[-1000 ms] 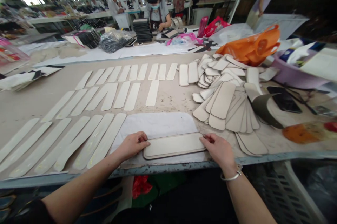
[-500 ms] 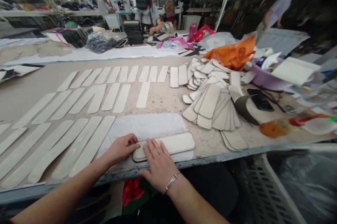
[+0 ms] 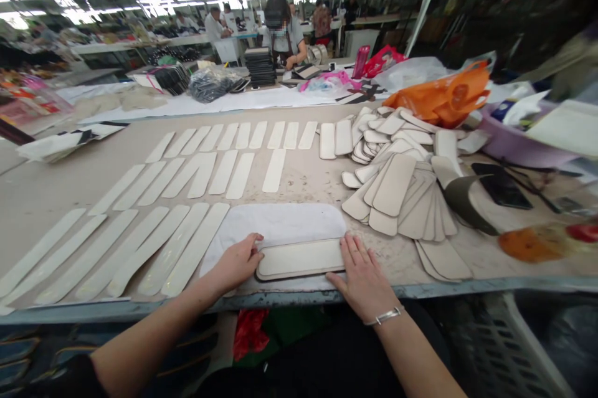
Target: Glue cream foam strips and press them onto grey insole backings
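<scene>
A cream strip with a dark edge [image 3: 299, 258] lies lengthwise on a white padded sheet [image 3: 284, 218] near the table's front edge. At the strip's left end, my left hand [image 3: 239, 261] pinches its tip between thumb and fingers. My right hand [image 3: 367, 273], wearing a bracelet, lies flat over the right end with its fingers stretched out, hiding that end. Rows of pale strips [image 3: 149, 245] cover the table on the left. To the right is a heap of rounded cream pieces [image 3: 395, 183], partly fanned out.
Behind the heap sits an orange bag [image 3: 443, 98], beside a purple basin [image 3: 518, 136]. A phone [image 3: 502, 186] and an orange bottle [image 3: 530, 242] are at the right. A person [image 3: 283, 33] works across the table by a dark stack [image 3: 260, 66].
My right hand has slid along the strip from its left part to its right end. My left hand stays at the left end. The view has shifted, so the table appears farther right.
</scene>
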`<state>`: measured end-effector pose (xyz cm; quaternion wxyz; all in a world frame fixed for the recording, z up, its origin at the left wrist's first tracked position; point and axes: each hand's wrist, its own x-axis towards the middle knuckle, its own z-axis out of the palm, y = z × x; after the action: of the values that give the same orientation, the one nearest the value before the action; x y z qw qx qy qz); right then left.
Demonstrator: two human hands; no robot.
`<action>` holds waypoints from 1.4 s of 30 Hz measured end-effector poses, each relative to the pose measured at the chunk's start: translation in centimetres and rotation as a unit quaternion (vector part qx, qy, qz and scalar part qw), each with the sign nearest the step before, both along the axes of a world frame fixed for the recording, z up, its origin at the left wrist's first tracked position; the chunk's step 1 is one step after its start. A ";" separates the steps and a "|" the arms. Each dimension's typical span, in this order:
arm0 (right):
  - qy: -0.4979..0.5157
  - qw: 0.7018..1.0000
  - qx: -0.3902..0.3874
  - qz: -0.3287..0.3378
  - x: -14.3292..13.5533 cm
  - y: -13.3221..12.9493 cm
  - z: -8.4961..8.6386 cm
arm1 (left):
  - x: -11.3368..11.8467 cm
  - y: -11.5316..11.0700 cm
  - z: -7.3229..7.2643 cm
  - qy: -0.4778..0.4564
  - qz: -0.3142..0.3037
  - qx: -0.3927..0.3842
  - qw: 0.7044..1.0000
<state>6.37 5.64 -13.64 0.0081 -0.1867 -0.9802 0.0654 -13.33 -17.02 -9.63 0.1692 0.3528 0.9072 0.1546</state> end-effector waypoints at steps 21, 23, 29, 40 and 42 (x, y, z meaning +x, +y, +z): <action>0.037 0.999 0.025 0.028 0.1 0.1 -1.4 | 5.9 -0.3 -1.8 0.191 -0.219 -0.049 0.956; 0.015 1.000 0.006 0.018 0.0 0.1 -0.8 | 5.4 -1.9 -2.4 0.228 -0.230 -0.048 0.945; -0.014 0.998 -0.066 -0.005 -0.1 -0.4 1.8 | 4.8 -2.3 -5.2 0.357 -0.253 0.027 0.899; 0.003 0.983 -0.184 -0.003 1.1 0.1 2.1 | 4.1 -2.0 -5.2 0.374 -0.258 0.035 0.890; 0.017 0.979 -0.199 -0.039 1.2 1.1 1.8 | 4.0 -2.2 -5.1 0.371 -0.255 0.028 0.893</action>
<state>7.54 6.76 -11.84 -0.0099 -0.2212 -0.9394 0.2618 -9.28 -19.26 -14.74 -0.1558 0.6082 0.7783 -0.0109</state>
